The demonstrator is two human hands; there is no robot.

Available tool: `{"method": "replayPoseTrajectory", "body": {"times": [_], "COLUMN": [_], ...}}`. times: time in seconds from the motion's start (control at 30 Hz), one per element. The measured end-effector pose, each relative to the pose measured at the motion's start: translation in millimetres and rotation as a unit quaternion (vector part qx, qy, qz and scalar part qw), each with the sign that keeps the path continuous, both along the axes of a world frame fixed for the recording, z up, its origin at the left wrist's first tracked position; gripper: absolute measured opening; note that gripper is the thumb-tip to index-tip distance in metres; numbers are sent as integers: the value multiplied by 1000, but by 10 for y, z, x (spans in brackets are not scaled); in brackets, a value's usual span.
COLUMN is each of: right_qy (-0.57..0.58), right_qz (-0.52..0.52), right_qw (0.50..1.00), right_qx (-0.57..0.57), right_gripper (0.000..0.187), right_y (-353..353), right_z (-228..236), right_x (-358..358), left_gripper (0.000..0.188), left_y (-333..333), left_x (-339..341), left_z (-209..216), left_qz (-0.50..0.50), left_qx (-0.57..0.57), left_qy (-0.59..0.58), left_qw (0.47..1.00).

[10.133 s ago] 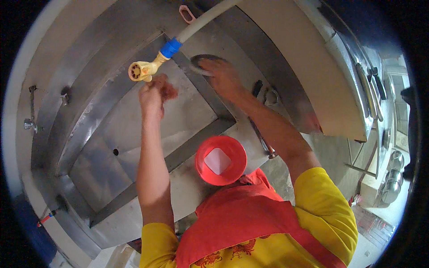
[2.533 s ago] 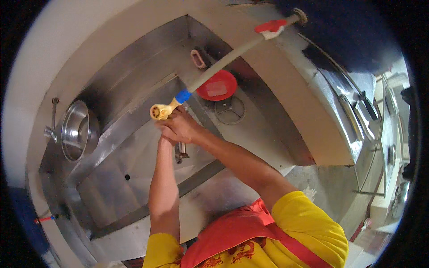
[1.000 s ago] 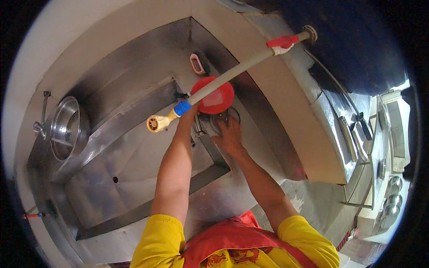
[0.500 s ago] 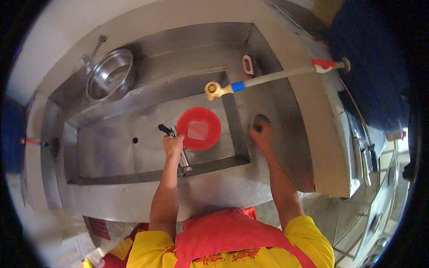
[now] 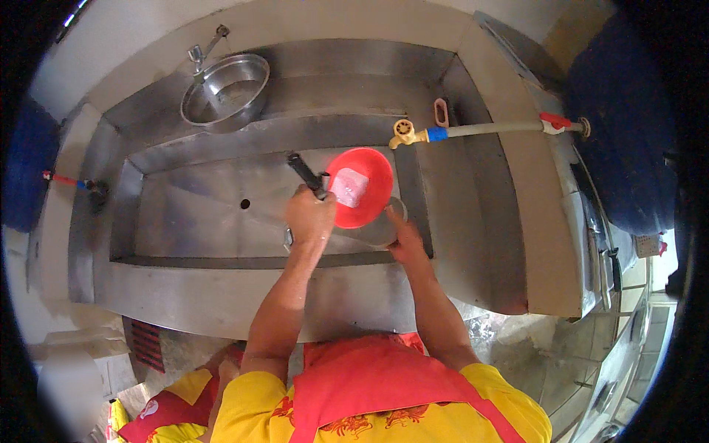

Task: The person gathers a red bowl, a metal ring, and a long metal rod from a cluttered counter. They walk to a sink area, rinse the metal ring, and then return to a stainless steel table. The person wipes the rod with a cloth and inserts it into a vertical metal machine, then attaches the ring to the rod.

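My left hand (image 5: 310,216) is closed around the black handle (image 5: 305,174) of a metal utensil, over the sink basin. Most of the utensil is hidden by the hand. Beside it, a red plastic bowl (image 5: 378,181) sits in the basin, with a pale squarish patch (image 5: 348,187) showing inside. At the bowl's near right edge my right hand (image 5: 405,240) has its fingers bent against a grey, round-edged thing (image 5: 399,210), partly behind the bowl. I cannot make out what the fingers hold.
A steel bowl (image 5: 258,92) stands on the far left ledge under a tap (image 5: 196,57). A hose-like pipe (image 5: 491,129) with a yellow tap (image 5: 403,133) reaches over the basin from the right. A pink-rimmed oblong item (image 5: 441,112) leans at the back. Another person's red-and-yellow clothing (image 5: 177,402) shows at lower left.
My right hand has left the right-hand ledge, where it was on a dark scrubber-like thing, and come to the red bowl. My left hand has lifted and turned the black-handled utensil. The view has shifted.
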State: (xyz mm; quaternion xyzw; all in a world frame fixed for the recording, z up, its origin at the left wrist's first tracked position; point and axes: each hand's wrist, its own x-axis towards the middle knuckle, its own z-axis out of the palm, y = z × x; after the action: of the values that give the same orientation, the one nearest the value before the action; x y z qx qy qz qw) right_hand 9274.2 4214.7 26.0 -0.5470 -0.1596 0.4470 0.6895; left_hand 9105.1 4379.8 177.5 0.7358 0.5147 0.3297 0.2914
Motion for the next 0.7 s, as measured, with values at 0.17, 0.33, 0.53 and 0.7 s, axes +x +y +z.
{"method": "replayPoseTrajectory", "body": {"times": [0.17, 0.33, 0.53, 0.7], "right_qy": [116, -335, -92, 79], "right_qz": [7, 84, 29, 50], "right_qw": [993, 937, 994, 991], "right_qx": [-31, -51, 58, 95], "right_gripper": [60, 52, 51, 49], "right_y": [357, 123, 200, -9], "right_z": [437, 296, 61, -109], "right_x": [-350, -447, -102, 143], "left_gripper": [27, 38, 45, 46], "left_y": [-262, -618, -1051, -1444], "left_x": [-35, -71, -58, 47], "left_z": [22, 141, 284, 193], "left_qz": [-86, -208, -264, -202], "left_qx": [207, 340, 442, 459], "left_qy": [73, 115, 136, 88], "left_qw": [972, 910, 846, 861]}}
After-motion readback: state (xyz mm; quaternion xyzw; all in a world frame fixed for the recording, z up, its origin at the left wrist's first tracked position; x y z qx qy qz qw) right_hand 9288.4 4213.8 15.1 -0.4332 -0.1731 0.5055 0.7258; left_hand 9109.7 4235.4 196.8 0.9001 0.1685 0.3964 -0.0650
